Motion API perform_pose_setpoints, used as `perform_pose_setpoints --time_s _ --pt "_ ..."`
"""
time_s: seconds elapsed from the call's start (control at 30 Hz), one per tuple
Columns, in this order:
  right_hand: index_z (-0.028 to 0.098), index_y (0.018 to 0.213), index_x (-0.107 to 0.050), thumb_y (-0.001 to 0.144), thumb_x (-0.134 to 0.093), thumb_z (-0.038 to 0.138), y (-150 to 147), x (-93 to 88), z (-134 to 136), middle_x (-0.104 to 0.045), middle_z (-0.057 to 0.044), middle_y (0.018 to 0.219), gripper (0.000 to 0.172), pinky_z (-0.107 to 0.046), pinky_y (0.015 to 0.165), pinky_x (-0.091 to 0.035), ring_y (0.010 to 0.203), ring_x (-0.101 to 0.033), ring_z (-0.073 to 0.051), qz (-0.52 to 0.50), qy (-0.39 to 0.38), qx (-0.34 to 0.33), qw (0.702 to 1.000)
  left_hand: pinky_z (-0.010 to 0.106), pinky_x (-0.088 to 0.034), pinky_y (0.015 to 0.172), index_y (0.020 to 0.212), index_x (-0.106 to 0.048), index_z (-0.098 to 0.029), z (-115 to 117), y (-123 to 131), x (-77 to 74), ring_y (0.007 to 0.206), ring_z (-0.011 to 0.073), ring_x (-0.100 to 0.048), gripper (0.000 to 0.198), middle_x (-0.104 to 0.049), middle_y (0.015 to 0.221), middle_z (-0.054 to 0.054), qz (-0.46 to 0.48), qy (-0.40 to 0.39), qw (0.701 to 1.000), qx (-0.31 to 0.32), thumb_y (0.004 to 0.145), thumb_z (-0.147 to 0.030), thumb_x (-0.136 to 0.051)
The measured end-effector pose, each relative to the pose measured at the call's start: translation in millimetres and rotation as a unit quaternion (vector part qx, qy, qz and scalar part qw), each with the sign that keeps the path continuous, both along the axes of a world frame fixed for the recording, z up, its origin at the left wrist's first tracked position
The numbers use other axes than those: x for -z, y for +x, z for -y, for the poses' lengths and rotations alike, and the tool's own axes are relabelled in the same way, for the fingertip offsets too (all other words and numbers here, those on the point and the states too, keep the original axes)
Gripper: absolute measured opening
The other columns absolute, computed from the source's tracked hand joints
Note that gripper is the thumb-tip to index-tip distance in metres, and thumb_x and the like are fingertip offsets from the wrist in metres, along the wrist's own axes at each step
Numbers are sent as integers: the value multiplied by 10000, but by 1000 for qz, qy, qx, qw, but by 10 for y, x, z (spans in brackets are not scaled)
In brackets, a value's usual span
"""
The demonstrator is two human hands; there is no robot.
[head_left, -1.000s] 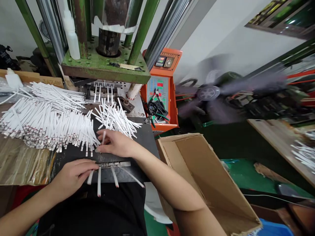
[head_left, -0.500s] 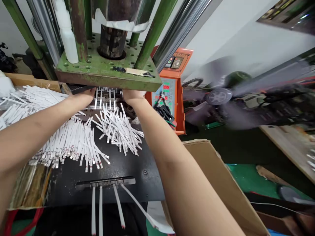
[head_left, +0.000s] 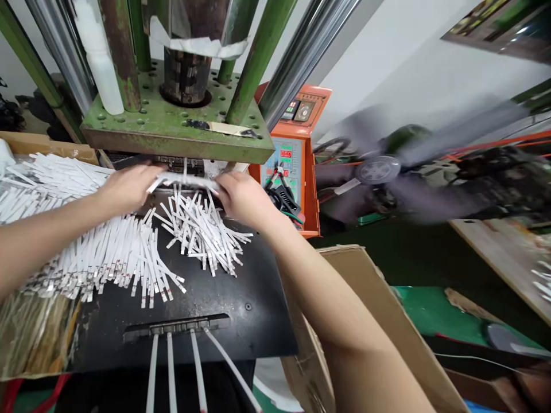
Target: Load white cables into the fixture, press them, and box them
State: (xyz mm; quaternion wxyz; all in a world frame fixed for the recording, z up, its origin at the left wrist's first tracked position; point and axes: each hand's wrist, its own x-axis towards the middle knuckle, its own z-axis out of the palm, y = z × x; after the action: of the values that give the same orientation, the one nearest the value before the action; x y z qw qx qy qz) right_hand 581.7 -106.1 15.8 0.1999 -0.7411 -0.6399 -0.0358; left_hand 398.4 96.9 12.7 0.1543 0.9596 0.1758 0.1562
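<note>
My left hand (head_left: 133,186) and my right hand (head_left: 241,195) are in front of the press, fingers closed. Between them stretches a blurred bundle of narrow white strips (head_left: 189,181), held at both ends. Another strip stands upright behind it, against the dark metal mould under the green press plate (head_left: 181,137). Below my hands lies a loose heap of white strips (head_left: 206,229) on the black table (head_left: 258,327). A larger pile of strips (head_left: 107,246) with metal-looking ends spreads beneath my left forearm. My fingertips are partly hidden by blur.
At the table's near edge a metal fixture (head_left: 176,327) holds several long white strips. A white bottle (head_left: 103,74) and a knife-like tool (head_left: 221,128) rest on the press plate. To the right are an orange control box (head_left: 310,189), a cardboard box (head_left: 370,298) and a spinning fan (head_left: 379,170).
Both hands have come out from under the press plate toward me, bringing the white strips with them. The strips that hung from the mould now lie crosswise between my hands. The view has shifted slightly.
</note>
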Motion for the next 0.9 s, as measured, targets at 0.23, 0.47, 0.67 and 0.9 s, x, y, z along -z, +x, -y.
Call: perform_pose_setpoints --time_s 0.23,0.47,0.67,0.9 --pt "197 1043 -623 1016 -414 333 -863 -150 1128 -597 -28 658 250 -292 504 -417 553 -550 -176 2 131 -172 976 284 -484 582 1025 -651 -227 1352 -432 -16 684 189 -611 180 -646 796 20 -90 -45 956 277 894 -164 -545" --pt "219 774 -611 1019 -381 407 -757 -112 1119 -603 -31 671 385 -288 545 -443 589 -580 -168 -150 366 107 912 264 -496 692 1194 -573 -177 1542 -586 34 885 198 -654 285 -663 1048 76 -116 -66 958 252 964 -187 -406" --pt "181 796 -590 1017 -337 509 -540 -489 650 -588 -7 686 469 -250 587 -420 595 -549 -127 -185 337 83 920 289 -448 580 1186 -563 -163 1620 -655 38 747 216 -620 283 -636 915 74 -229 1 946 231 941 -172 -421" --pt "118 965 -606 877 -638 534 -691 -333 531 -653 -128 913 426 -302 678 -446 809 -625 -241 -73 -97 78 990 327 -497 717 1219 -551 -164 1639 -682 103 904 243 -638 286 -654 1018 88 -184 28 955 231 948 -195 -466"
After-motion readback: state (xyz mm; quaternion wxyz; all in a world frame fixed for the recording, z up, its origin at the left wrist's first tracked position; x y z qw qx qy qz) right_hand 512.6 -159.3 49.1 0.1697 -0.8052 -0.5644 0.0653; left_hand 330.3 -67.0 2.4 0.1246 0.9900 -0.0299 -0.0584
